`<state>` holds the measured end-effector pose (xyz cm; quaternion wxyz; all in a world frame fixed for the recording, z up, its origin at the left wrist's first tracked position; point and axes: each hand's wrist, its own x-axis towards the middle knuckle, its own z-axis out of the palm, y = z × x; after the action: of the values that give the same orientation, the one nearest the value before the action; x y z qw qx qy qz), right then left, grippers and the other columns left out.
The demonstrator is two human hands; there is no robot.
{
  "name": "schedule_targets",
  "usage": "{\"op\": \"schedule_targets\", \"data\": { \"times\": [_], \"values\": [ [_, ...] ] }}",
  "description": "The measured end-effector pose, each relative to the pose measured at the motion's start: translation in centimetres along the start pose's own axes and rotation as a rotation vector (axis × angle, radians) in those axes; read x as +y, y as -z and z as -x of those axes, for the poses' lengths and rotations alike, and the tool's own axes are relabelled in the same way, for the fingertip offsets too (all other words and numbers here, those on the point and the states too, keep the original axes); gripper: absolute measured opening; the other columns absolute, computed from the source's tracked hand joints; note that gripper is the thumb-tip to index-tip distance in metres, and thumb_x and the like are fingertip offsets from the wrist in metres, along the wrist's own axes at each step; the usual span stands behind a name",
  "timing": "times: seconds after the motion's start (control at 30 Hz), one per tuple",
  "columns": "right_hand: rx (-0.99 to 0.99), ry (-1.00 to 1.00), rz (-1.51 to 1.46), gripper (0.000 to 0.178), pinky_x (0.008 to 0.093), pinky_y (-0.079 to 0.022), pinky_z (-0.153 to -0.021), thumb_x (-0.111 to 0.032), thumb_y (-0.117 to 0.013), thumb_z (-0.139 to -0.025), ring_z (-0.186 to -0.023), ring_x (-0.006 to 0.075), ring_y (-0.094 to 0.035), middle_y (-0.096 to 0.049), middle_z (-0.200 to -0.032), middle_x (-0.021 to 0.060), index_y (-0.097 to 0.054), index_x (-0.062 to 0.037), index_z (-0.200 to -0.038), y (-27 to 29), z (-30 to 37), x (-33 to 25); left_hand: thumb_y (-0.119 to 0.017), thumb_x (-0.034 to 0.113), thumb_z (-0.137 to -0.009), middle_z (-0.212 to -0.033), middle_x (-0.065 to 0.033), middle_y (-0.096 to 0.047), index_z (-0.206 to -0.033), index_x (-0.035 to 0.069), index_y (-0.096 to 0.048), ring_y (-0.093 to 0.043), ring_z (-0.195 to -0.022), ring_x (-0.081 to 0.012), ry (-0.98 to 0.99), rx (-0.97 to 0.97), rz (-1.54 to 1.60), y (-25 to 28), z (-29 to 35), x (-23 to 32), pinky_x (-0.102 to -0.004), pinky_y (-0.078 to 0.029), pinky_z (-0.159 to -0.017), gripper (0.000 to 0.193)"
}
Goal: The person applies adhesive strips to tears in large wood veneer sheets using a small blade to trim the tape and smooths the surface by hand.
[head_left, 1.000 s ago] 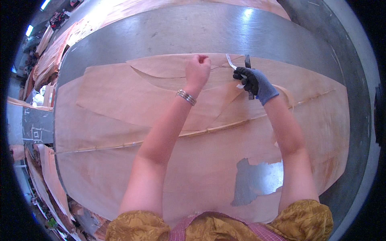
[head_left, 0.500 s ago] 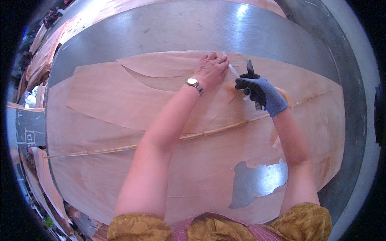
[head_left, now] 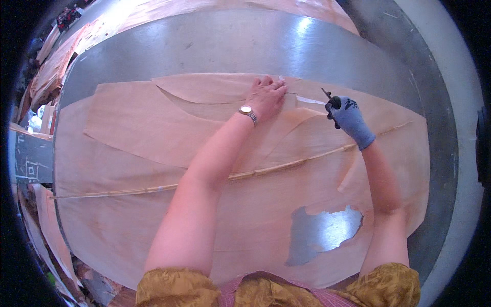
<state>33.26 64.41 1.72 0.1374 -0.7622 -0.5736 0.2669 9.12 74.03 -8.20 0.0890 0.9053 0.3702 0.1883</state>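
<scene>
Two hands work the thin tan sheets [head_left: 153, 115] across the table [head_left: 194, 46]: toward 12 o'clock my bare left hand [head_left: 267, 98] lies flat, gripping nothing visible; at 2, my gloved right hand [head_left: 350, 116] curls around a dark tool [head_left: 328, 95], a white strip [head_left: 310, 100] at its fingers. Tugging hard could tear a sheet.

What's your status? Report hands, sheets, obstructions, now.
Left hand bare, resting on tan sheets. Gloved right hand gripping dark tool, white strip at its fingers. Long stick across sheets, clear of left hand.
</scene>
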Motion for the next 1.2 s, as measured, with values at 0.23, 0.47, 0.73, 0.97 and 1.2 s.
{"op": "schedule_targets", "data": {
  "times": [0.23,0.47,0.73,0.97,1.2],
  "values": [
    [-0.215,-0.049,-0.607,0.027,0.0197,-0.037,-0.041,-0.031,-0.064,-0.095,-0.045,0.0054,-0.047,-0.067,-0.075,0.0073,-0.066,-0.0055,-0.101,0.8,1.5,-8.0,-0.055,0.012,-0.088,-0.127,-0.0090,-0.060,-0.122,0.012,-0.060,-0.054,-0.116,-0.0284,0.248,0.238,0.172,5.7,6.5,-4.5,-0.0447,-0.042,-0.095,0.035],
    [-0.384,0.090,-0.943,0.031,0.0195,-0.039,-0.043,-0.032,-0.061,-0.096,-0.048,0.0048,-0.046,-0.069,-0.085,0.0088,-0.064,-0.0050,-0.111,-8.3,0.3,-15.7,-0.056,0.009,-0.084,-0.128,-0.0072,-0.059,-0.127,0.010,-0.055,-0.054,-0.114,-0.0263,0.433,0.382,-0.134,9.4,18.1,-8.1,-0.0425,-0.040,-0.096,0.043],
    [-0.583,-0.174,-0.916,0.030,0.0203,-0.039,-0.044,-0.034,-0.059,-0.095,-0.052,0.0062,-0.049,-0.068,-0.085,0.0046,-0.065,-0.0077,-0.110,-16.2,1.7,-15.7,-0.057,0.012,-0.087,-0.139,-0.0027,-0.053,-0.136,0.013,-0.051,-0.048,-0.122,-0.0252,0.132,0.262,-0.034,9.4,16.8,-7.9,-0.0410,-0.037,-0.101,0.049],
    [-0.640,-0.192,-0.907,0.036,0.0206,-0.039,-0.045,-0.043,-0.059,-0.095,-0.057,0.0073,-0.055,-0.071,-0.089,0.0058,-0.063,-0.0089,-0.105,-16.3,2.1,-15.3,-0.057,0.024,-0.089,-0.138,0.0003,-0.055,-0.130,0.014,-0.059,-0.048,-0.121,-0.0213,-0.005,0.113,-0.102,8.7,15.7,-9.2,-0.0403,-0.035,-0.102,0.042],
    [-0.640,-0.297,-0.961,0.038,0.0197,-0.039,-0.045,-0.047,-0.062,-0.093,-0.057,0.0072,-0.056,-0.072,-0.090,0.0054,-0.064,-0.0109,-0.103,-15.5,3.5,-14.8,-0.053,0.029,-0.092,-0.135,0.0008,-0.056,-0.128,0.015,-0.061,-0.049,-0.117,-0.0184,-0.030,0.106,-0.134,9.1,15.7,-9.6,-0.0382,-0.037,-0.098,0.039]
  ]
}}
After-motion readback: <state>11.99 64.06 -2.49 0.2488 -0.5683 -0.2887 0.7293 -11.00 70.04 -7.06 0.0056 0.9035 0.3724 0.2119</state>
